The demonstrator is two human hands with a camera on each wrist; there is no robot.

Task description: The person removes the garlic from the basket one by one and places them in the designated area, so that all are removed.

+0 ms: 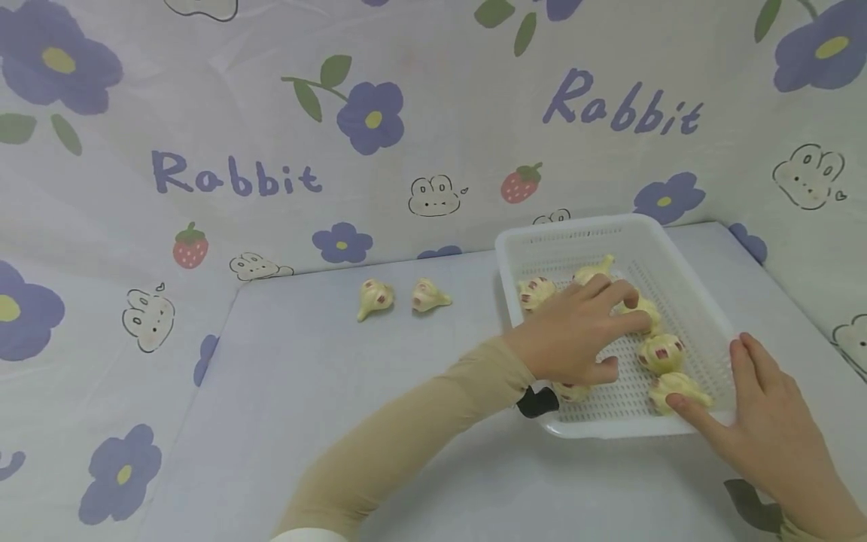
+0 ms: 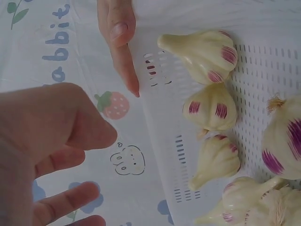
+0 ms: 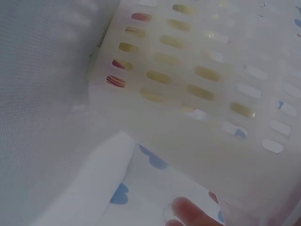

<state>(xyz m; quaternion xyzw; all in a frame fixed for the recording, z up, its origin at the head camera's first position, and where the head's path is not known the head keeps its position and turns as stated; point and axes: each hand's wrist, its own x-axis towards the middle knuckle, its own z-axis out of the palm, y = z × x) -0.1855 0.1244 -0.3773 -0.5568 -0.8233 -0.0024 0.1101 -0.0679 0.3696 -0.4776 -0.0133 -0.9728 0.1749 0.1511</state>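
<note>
A person's left hand (image 1: 579, 331) is hovering over the middle of a slotted white basket (image 1: 701, 290), its fingers bending loosely with a gap beside the thumb and holding nothing. A tan sleeve (image 1: 420, 429) is leading to that hand from 8 o'clock. At the basket's 4 o'clock corner, the right hand (image 1: 779, 421) is gripping the rim, its thumb lying over the near edge and its other fingers pressing along the outer side.

Inside, pale garlic bulbs with purple-red streaks are resting on the perforated floor: one bulb (image 1: 537, 292) at 10 o'clock, another (image 1: 594, 269) at 11, a third (image 1: 572, 392) at 7, partly hiding under the left hand. Two more, an upper bulb (image 1: 662, 352) and a lower bulb (image 1: 679, 393), are sitting toward 4 and 5 o'clock, the lower one lying beside the right thumb. Another bulb (image 1: 643, 310) is showing behind the left fingertips; whether they are touching it, one cannot tell.

Well apart from the basket, at its 9 o'clock, a pair of loose bulbs (image 1: 376, 297) is lying on the pale table (image 1: 305, 376). Behind, from 9 through 3 o'clock, a cloth (image 1: 474, 98) is displaying flowers, strawberries, rabbit faces and the word "Rabbit."
</note>
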